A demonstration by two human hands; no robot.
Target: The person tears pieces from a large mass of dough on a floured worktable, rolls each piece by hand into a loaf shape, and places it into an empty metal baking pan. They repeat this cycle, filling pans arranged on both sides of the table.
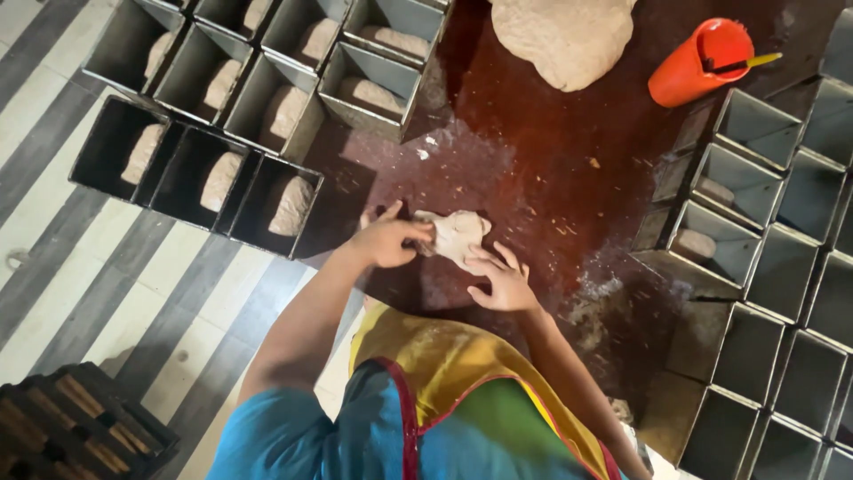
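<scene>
Two hands on dough piece (pixel 455 235), left hand (pixel 388 238) gripping, right hand (pixel 503 281) fingers spread

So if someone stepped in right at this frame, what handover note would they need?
Left hand and right hand both press the small flattened dough piece on the dark red floured table.
Done: grey metal loaf tins at upper left each hold a dough portion.
Left: large pale dough mound uncut; most tins at right look empty.
</scene>
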